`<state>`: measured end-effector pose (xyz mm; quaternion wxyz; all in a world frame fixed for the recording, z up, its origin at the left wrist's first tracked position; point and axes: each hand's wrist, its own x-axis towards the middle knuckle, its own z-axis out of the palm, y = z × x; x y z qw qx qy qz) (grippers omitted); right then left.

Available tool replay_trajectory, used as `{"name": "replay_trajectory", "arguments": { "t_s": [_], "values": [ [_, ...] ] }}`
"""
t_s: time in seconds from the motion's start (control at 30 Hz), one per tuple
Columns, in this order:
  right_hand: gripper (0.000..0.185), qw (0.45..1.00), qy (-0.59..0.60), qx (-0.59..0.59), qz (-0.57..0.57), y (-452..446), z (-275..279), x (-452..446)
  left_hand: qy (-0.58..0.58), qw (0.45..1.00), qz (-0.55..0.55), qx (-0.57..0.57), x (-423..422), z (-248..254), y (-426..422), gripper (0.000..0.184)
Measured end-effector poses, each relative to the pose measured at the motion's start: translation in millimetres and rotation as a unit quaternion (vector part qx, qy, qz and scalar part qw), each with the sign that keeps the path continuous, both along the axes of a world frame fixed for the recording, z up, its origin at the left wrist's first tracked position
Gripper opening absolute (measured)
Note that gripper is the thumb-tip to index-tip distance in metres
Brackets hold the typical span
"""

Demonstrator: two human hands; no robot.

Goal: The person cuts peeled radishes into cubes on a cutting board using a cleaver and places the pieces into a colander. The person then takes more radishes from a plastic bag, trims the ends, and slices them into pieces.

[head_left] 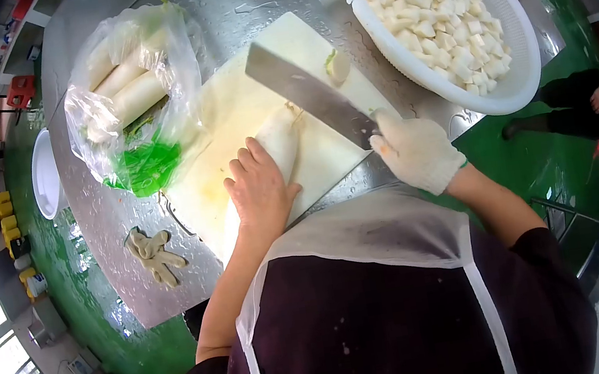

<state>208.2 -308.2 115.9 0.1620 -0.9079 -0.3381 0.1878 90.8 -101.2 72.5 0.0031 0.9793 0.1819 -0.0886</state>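
I have a wet grey metal counter [102, 240] spread in front of both grips, and a shiny green floor [56, 266] beyond its edges; bright windows [12, 361] line the room far off to my left grip's side, and a dark-clothed person [588, 93] is well out to the right of my right grip. Under my left grip [261, 190], a bare hand, a long, smooth white radish [279, 143] lies on a pale, stained rectangular cutting board [308, 38]. The radish's long axis runs slantwise: its stem end points forward and right, toward the blade, and its other end comes back left, past my wrist. That grip straddles it from above, fingers to one side and thumb to the other. My right grip [418, 150], in a white knit glove, is closed around a broad steel cleaver [313, 100], its blade angling forward and left across the radish's stem end; I can't tell whether they touch. Ahead and right of that grip sits a white plastic basket [529, 67] of white cubes [437, 19].
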Motion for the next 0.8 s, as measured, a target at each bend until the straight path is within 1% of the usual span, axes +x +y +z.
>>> {"name": "replay_trajectory", "arguments": {
  "t_s": [0.03, 0.07, 0.17, 0.27, 0.37, 0.47, 0.57, 0.63, 0.67, 0.77, 0.8],
  "values": [
    [0.024, 1.0, 0.009, -0.017, 0.019, 4.2, 3.1, -0.2, 0.002, 1.0, 0.001, 0.005, 0.2, 0.3, -1.2, 0.103],
    [0.021, 0.999, -0.006, -0.021, 0.043, 6.4, 6.8, 0.2, 0.003, 1.0, 0.001, 0.007, 0.3, 0.3, -2.2, 0.103],
    [0.012, 0.996, -0.024, -0.05, 0.065, 9.1, 12.9, 0.4, 0.006, 1.0, 0.005, 0.012, 0.5, -0.6, -3.9, 0.104],
    [0.015, 0.99, -0.001, -0.101, 0.101, 9.5, 19.7, 0.7, 0.018, 1.0, 0.01, 0.014, 1.8, 1.5, -4.6, 0.104],
    [0.012, 0.989, 0.021, -0.119, 0.09, 20.3, 24.5, -6.3, 0.028, 0.999, 0.009, 0.02, 3.3, 0.9, -5.9, 0.102],
    [0.016, 0.986, 0.082, -0.13, 0.065, 40.8, 6.6, -0.8, 0.004, 1.0, 0.006, 0.021, 1.7, -3.8, -4.1, 0.098],
    [0.015, 0.996, 0.034, -0.062, 0.06, 39.5, -29.7, 2.4, -0.02, 1.0, 0.003, -0.001, -1.4, -6.2, -0.8, 0.092],
    [0.017, 0.998, 0.016, -0.041, 0.051, 31.5, -35.2, -0.2, -0.043, 0.998, -0.009, -0.037, -3.9, -5.7, 12.4, 0.089],
    [0.018, 0.998, -0.001, -0.028, 0.051, 29.3, -34.0, 5.2, -0.026, 0.999, 0.011, -0.042, 1.0, -2.6, 21.3, 0.088],
    [0.022, 0.999, -0.039, -0.004, -0.027, 11.6, -11.0, 1.2, 0.026, 0.995, 0.071, -0.07, 10.9, 0.3, 47.6, 0.088],
    [0.026, 0.996, -0.076, 0.038, -0.038, 1.7, -8.8, 1.8, 0.035, 0.993, 0.085, -0.076, 16.7, -1.1, 60.6, 0.089]
  ]
}}
